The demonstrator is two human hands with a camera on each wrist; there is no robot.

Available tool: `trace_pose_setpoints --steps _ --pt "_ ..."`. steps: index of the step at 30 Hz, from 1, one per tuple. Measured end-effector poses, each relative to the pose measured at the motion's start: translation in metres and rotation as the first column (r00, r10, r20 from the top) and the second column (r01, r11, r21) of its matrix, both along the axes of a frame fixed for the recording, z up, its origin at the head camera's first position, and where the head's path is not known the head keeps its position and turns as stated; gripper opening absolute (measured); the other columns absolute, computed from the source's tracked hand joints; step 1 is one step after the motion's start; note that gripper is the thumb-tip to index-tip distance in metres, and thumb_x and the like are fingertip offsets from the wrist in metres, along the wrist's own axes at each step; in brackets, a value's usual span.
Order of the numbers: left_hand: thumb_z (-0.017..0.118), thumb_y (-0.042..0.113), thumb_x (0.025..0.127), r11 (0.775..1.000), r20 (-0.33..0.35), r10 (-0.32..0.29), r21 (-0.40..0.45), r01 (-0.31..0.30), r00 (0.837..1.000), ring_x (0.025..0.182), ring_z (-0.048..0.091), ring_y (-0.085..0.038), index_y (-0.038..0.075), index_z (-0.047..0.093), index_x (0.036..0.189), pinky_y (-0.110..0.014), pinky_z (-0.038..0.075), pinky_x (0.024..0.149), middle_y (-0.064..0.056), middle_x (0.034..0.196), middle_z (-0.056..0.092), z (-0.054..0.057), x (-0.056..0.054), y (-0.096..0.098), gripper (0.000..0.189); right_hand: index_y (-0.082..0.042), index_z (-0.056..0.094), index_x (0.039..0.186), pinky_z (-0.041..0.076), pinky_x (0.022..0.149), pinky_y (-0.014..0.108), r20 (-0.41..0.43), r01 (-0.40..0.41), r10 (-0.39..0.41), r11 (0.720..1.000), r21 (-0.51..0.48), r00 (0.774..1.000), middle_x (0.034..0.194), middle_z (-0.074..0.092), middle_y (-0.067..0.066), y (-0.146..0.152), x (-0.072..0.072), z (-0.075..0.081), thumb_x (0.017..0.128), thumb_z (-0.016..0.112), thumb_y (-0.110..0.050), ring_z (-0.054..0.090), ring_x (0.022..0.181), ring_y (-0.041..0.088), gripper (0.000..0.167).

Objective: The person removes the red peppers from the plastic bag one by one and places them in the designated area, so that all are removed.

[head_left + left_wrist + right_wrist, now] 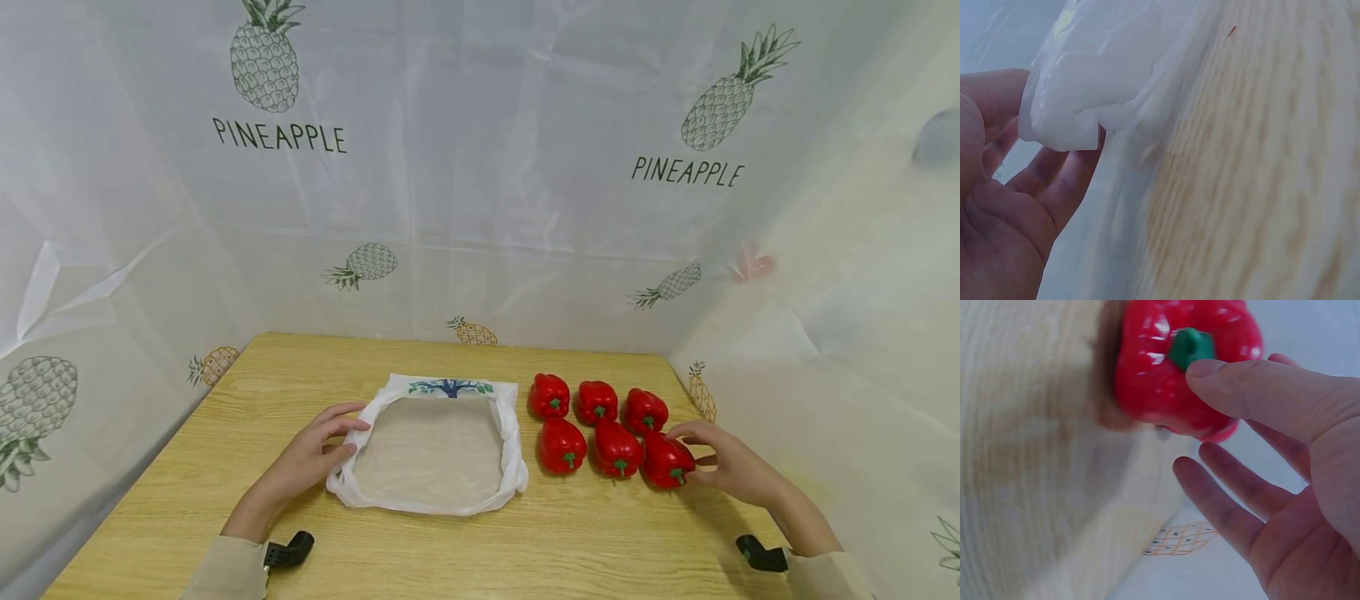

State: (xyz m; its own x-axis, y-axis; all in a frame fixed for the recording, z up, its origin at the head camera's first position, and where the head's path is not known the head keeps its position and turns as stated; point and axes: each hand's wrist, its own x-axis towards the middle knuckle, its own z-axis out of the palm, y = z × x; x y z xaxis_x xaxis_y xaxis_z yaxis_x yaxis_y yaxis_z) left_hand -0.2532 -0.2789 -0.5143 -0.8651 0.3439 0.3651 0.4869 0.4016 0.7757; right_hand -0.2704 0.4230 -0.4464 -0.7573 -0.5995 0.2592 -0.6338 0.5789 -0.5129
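A white plastic bag (513, 454) with its mouth spread wide and its rim rolled down lies on the wooden table. My left hand (318, 446) holds the bag's left rim between thumb and fingers; in the left wrist view the folded plastic (1091, 94) hides some fingertips. On the right, two rows of red bell peppers with green stems stand close together. My right hand (723, 462) grips the front-right bell pepper (666, 461) from its right side. In the right wrist view the thumb lies by the stem of this pepper (1154, 387), while two other fingers extend below it.
Left of it in the front row are a middle pepper (617, 450) and a left pepper (561, 447). Behind them sit more peppers, one at the back right (645, 410). A white pineapple-print sheet (480, 167) walls the wooden table (450, 558) at the back and sides.
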Motion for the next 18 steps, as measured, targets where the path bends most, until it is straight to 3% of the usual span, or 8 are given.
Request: trace_pose_setpoints --steps 6,12,15,18 --pt "0.067 0.009 0.105 1.000 0.001 0.001 -0.009 -0.001 1.000 0.125 0.062 -0.031 0.005 0.070 0.133 -0.029 0.058 0.092 -0.018 0.163 0.041 0.001 0.001 0.000 0.028 -0.004 0.061 0.137 0.063 0.078 0.046 -0.038 0.029 -0.028 0.999 0.029 0.999 0.138 0.059 0.012 -0.001 0.005 0.011 0.084 0.088 0.001 0.042 0.125 -0.017 0.059" --pt "0.068 0.010 0.105 0.999 -0.031 0.025 -0.045 -0.026 0.999 0.123 0.064 -0.026 0.013 0.071 0.132 -0.031 0.057 0.093 -0.018 0.162 0.043 0.001 0.000 -0.002 0.027 -0.013 0.063 0.138 0.063 0.081 0.040 -0.111 0.049 -0.043 0.997 0.055 0.993 0.139 0.059 -0.003 -0.007 0.007 0.017 0.080 0.089 0.004 0.046 0.125 -0.012 0.065" --pt "0.069 0.008 0.104 0.998 -0.041 0.036 -0.053 -0.038 0.999 0.122 0.065 -0.025 0.015 0.071 0.132 -0.030 0.057 0.093 -0.019 0.161 0.043 0.002 0.000 -0.002 0.029 -0.016 0.063 0.138 0.061 0.082 0.035 -0.156 0.057 -0.044 0.995 0.080 0.987 0.138 0.061 0.001 -0.011 0.007 0.021 0.081 0.089 0.002 0.053 0.124 -0.002 0.065" --pt "0.069 0.006 0.103 0.997 -0.062 0.042 -0.062 -0.046 0.997 0.125 0.063 -0.027 0.012 0.069 0.135 -0.030 0.058 0.093 -0.020 0.161 0.042 0.005 0.000 -0.003 0.032 -0.016 0.063 0.136 0.060 0.082 0.035 -0.200 0.102 -0.078 0.989 0.109 0.977 0.135 0.063 0.006 -0.014 0.009 0.025 0.083 0.089 -0.002 0.060 0.121 0.016 0.061"
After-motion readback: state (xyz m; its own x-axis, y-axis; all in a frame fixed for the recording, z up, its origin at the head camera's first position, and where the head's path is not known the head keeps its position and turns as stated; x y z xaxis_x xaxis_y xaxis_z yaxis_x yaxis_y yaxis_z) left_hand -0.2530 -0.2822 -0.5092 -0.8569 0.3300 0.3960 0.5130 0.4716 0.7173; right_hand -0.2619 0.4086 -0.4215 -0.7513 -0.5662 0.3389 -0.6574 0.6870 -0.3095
